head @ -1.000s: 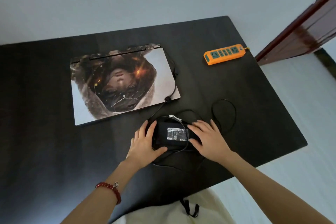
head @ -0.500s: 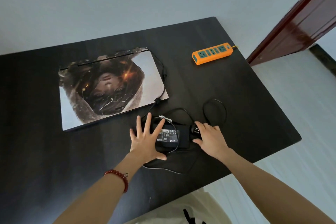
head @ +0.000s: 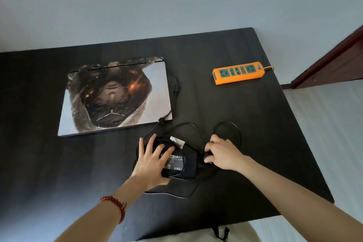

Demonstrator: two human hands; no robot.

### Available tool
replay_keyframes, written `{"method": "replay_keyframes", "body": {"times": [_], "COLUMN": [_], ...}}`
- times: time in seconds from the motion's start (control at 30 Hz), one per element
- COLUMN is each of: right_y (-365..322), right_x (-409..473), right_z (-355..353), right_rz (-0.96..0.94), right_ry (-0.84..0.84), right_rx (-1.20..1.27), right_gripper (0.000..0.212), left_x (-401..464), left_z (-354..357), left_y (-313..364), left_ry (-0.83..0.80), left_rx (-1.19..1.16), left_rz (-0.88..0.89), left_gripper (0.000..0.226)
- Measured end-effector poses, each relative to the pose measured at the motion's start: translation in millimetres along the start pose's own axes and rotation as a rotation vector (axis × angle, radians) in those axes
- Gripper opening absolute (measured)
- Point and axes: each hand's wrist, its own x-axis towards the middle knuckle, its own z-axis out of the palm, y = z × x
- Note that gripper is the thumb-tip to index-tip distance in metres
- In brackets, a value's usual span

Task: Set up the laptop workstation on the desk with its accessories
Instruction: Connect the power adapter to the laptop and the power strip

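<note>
Power brick (head: 182,163) mid-desk (head: 275,143), partly hidden under left hand (head: 152,160), fingers spread flat. Right hand (head: 223,154) curled over brick's right end; grasped part obscured. Laptop (head: 115,97) closed. Left hand now further onto brick.

My left hand (head: 152,160) lies spread over the near-left part of the power adapter (head: 181,161), so I cannot see that end of it. My right hand (head: 222,154) curls over something dark at the adapter's right end; whether it is a plug or only cable I cannot tell. The label (head: 174,162) on the adapter is too small to read. Left of the adapter, the desk (head: 49,163) runs off the picture's edge.
</note>
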Motion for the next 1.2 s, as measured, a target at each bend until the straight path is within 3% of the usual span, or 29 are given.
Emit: {"method": "replay_keyframes", "body": {"times": [0.17, 0.4, 0.5, 0.57, 0.67, 0.77, 0.93, 1.0, 1.07, 1.2], "right_y": [18.8, 17.8, 10.4, 6.5, 7.5, 17.0, 64.0, 84.9, 103.8, 136.0], "right_x": [0.7, 10.9, 16.7, 21.1, 19.9, 20.8, 38.9, 51.9, 67.3, 100.6], "right_z": [-23.4, -89.4, -124.6, -158.4, -224.9, -281.8, -362.1, -375.8, -382.0, -364.1], "right_rz": [-0.118, -0.003, 0.024, 0.013, -0.049, -0.132, -0.022, 0.051, 0.085, 0.148], "right_ry": [0.150, 0.135, 0.316, 0.466, 0.681, 0.790, 0.892, 0.887, 0.897, 0.814], "right_rx": [-0.071, 0.534, 0.882, 1.068, 1.155, 1.051, 0.501, 0.251, 0.063, -0.218], "right_gripper": [0.038, 0.018, 0.007, 0.013, 0.017, 0.019, 0.013, 0.012, 0.025, 0.033], "left_x": [2.5, 6.7, 21.6, 39.8, 79.5, 122.8, 205.9, 235.0, 267.9, 324.5], "left_z": [-6.2, -34.9, -64.0, -93.8, -156.0, -218.8, -304.2, -315.7, -312.2, -270.6], "left_y": [7.2, -10.6, -21.1, -30.9, -50.9, -69.4, -91.0, -94.5, -94.1, -83.9], "left_ry": [0.050, 0.095, 0.127, 0.231, 0.385, 0.545, 0.694, 0.683, 0.630, 0.467], "left_rx": [0.037, 0.078, 0.097, 0.125, 0.153, 0.195, 0.270, 0.313, 0.329, 0.287], "left_rz": [0.004, 0.034, 0.099, 0.122, 0.115, 0.080, 0.123, 0.136, 0.125, 0.069], "left_gripper": [0.100, 0.100, 0.096, 0.094, 0.092, 0.090, 0.088, 0.089, 0.089, 0.088]}}
